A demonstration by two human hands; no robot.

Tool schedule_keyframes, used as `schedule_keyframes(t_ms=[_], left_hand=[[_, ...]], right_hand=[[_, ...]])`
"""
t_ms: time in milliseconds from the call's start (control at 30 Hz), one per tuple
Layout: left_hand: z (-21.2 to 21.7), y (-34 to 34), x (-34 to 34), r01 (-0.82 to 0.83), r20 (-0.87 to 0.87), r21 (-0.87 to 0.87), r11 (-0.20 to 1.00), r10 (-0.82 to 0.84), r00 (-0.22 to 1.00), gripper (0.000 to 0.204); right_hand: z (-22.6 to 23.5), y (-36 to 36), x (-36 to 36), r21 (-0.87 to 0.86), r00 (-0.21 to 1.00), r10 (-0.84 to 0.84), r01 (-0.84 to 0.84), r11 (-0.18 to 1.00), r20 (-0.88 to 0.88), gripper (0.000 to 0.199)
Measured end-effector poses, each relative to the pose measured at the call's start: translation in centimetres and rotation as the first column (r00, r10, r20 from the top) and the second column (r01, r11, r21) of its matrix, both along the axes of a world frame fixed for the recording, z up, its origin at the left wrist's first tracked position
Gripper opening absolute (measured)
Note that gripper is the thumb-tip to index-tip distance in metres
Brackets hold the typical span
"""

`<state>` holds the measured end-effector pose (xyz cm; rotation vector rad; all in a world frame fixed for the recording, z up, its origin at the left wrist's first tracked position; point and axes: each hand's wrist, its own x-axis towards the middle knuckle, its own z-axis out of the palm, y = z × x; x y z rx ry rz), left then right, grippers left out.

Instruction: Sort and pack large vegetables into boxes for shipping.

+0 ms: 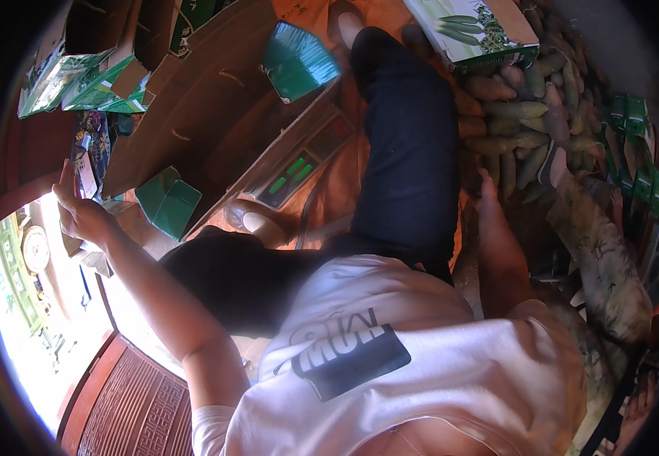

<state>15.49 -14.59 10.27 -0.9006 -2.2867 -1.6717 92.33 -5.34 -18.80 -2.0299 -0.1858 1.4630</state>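
Observation:
My left hand (86,219) is raised at the far left, its fingers spread and one pointing up. It is beside stacked boxes and the near end of a large open carton (215,114); no object shows in it. My right hand (486,190) reaches toward a heap of long green and brownish vegetables (515,110) on the right. Its fingers are stretched out, seen edge-on, with nothing visible in them. The carton is brown inside, with green flaps and rope loops. A scale (291,178) with a lit green display is beside it, between my legs.
Printed green cartons (90,80) are stacked at the upper left. A white and green box (474,30) stands by the heap. Another person in leafy-patterned clothing (599,251) is close on my right. A carved wooden seat (128,403) is at lower left.

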Motion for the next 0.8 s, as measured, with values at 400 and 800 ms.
schedule_keyframes(t_ms=[400,800], left_hand=[[1.3,-0.7,0.9,-0.003,0.049,0.041,0.999,0.001,0.999,0.058],[0.8,-1.1,-0.5,0.168,-0.131,-0.208,0.963,-0.198,0.971,0.033]], right_hand=[[7.9,-0.1,0.2,0.038,0.989,-0.073,0.069,0.997,0.125,0.052],[24.9,10.3,-5.6,0.698,0.976,0.136,-0.216,0.682,0.169,0.040]])
